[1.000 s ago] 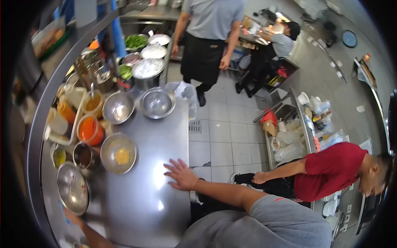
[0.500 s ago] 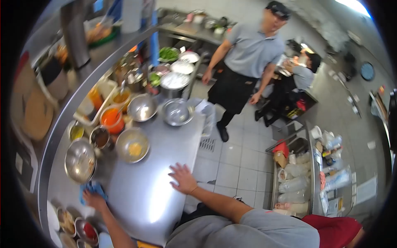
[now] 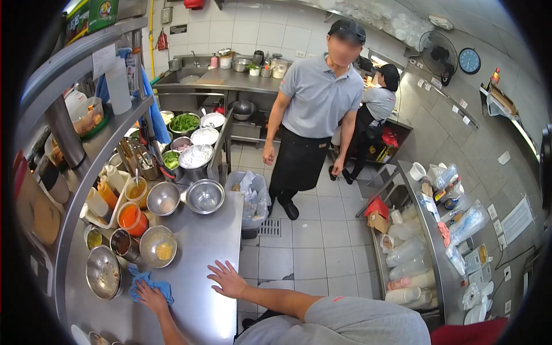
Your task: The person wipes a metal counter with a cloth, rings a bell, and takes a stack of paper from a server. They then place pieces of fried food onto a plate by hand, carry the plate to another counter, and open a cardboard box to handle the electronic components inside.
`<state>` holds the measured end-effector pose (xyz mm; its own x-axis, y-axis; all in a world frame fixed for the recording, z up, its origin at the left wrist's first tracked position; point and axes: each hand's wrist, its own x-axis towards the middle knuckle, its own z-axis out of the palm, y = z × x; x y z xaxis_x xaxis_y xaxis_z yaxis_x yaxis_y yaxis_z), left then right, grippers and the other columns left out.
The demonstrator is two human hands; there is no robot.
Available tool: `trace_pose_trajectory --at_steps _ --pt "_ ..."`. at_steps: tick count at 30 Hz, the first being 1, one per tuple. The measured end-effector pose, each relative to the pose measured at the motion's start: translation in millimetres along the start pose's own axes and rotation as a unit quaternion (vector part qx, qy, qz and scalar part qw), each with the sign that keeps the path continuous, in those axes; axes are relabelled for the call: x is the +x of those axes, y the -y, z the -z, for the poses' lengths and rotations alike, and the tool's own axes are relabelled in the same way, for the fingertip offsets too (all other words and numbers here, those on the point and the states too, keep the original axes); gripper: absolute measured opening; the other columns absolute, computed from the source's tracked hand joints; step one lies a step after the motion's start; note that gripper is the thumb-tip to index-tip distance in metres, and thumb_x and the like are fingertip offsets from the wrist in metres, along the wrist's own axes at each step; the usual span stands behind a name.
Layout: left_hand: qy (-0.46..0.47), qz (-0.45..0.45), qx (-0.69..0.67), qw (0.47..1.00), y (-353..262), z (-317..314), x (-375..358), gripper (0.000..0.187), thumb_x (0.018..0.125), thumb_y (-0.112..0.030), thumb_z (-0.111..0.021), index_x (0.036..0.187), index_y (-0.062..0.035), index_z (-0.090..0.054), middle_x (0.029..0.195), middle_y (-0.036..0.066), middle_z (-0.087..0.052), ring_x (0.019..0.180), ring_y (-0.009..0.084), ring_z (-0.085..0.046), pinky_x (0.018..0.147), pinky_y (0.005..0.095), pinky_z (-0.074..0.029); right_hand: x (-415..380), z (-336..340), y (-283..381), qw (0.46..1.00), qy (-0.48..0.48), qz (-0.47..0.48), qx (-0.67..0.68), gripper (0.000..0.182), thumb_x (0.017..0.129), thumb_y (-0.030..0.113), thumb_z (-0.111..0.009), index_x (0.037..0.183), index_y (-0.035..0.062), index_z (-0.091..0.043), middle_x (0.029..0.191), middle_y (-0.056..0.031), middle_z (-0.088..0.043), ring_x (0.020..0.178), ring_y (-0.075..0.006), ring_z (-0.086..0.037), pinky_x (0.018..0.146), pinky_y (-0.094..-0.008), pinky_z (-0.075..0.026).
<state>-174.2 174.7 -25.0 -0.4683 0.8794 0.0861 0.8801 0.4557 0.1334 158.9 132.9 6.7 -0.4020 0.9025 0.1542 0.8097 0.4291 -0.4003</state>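
Under my left hand (image 3: 152, 298) is a crumpled blue cloth (image 3: 163, 288), pressed against the steel counter (image 3: 198, 310); the fingers lie over it. My right hand (image 3: 227, 280) has its fingers spread near the counter's right edge and holds nothing. Just beyond the cloth, to the left, stands a steel bowl with food residue (image 3: 102, 272). A second bowl (image 3: 151, 237) with yellow food inside is ahead of my left hand. Between them sits a metal container of brown sauce (image 3: 122, 244).
Further back are a tub of orange sauce (image 3: 132, 219) and two metal bowls, one at the far corner (image 3: 205, 196). A lined bin (image 3: 250, 201) stands past the counter. A co-worker (image 3: 319, 103) stands facing this way; another person (image 3: 376, 109) works behind. Shelves (image 3: 440, 241) line the right.
My left hand and the blue cloth have moved right along the counter, away from the residue-streaked bowl. My right hand stays spread by the edge. The view has tilted up, showing more of the room.
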Motion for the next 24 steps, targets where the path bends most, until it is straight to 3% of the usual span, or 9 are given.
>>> trace_pose_trajectory --at_steps 3,5,9,17,20,24 --pt "0.029 0.003 0.007 1.000 -16.0 4.0 27.2 0.065 0.090 -0.017 -0.052 0.151 -0.0129 -0.031 0.161 0.006 -0.023 0.148 0.0357 -0.019 0.116 0.0602 -0.017 1.4 7.3 -8.0 1.000 0.023 -0.004 0.013 0.047 0.092 0.037 -0.058 0.132 0.0133 -0.053 0.153 -0.0112 -0.033 0.147 -0.0351 -0.019 0.119 -0.0555 -0.014" --pt "0.050 0.005 0.011 0.999 -23.6 1.7 28.6 0.065 0.090 -0.017 -0.052 0.151 -0.0132 -0.030 0.161 0.005 -0.024 0.148 0.0358 -0.019 0.116 0.0607 -0.017 1.5 11.6 -21.8 0.995 0.050 0.049 0.065 0.051 0.091 0.037 -0.060 0.135 0.0137 -0.052 0.156 -0.0111 -0.030 0.148 -0.0352 -0.016 0.120 -0.0536 -0.013" --pt "0.021 -0.044 -0.005 0.999 -30.5 -10.1 9.2 0.062 0.089 -0.015 -0.052 0.148 -0.0121 -0.035 0.158 0.006 -0.028 0.148 0.0345 -0.019 0.116 0.0608 -0.015 9.0 21.9 -50.5 0.974 0.164 0.090 0.129 0.059 0.089 0.038 -0.064 0.140 0.0132 -0.050 0.161 -0.0113 -0.022 0.151 -0.0345 -0.008 0.121 -0.0528 -0.009" --pt "-0.017 -0.075 -0.061 0.995 -75.8 -15.3 -82.0 0.059 0.087 -0.011 -0.053 0.144 -0.0109 -0.042 0.155 0.010 -0.033 0.147 0.0337 -0.021 0.118 0.0584 -0.013 23.1 28.8 -70.1 0.950 0.241 0.103 0.171 0.071 0.084 0.046 -0.069 0.142 0.0108 -0.047 0.157 -0.0144 -0.030 0.150 -0.0365 -0.011 0.120 -0.0520 -0.012" --pt "-0.056 -0.120 -0.138 0.982 -103.3 -11.7 -128.7 0.052 0.078 -0.008 -0.056 0.130 -0.0088 -0.054 0.146 0.013 -0.044 0.140 0.0354 -0.033 0.116 0.0561 -0.019 26.0 15.2 -76.4 0.944 0.218 0.095 0.230 0.094 0.078 0.055 -0.072 0.151 0.0089 -0.033 0.154 -0.0168 -0.036 0.147 -0.0421 -0.019 0.119 -0.0554 -0.014" --pt "-0.140 -0.174 -0.268 0.937 -142.7 -14.1 -187.1 0.038 0.066 -0.008 -0.059 0.103 -0.0067 -0.067 0.117 0.016 -0.062 0.115 0.0367 -0.053 0.103 0.0502 -0.035 12.3 21.9 -72.4 0.941 0.229 0.123 0.215 0.107 0.072 0.062 -0.076 0.152 0.0082 -0.030 0.154 -0.0194 -0.034 0.143 -0.0493 -0.022 0.118 -0.0574 -0.013"
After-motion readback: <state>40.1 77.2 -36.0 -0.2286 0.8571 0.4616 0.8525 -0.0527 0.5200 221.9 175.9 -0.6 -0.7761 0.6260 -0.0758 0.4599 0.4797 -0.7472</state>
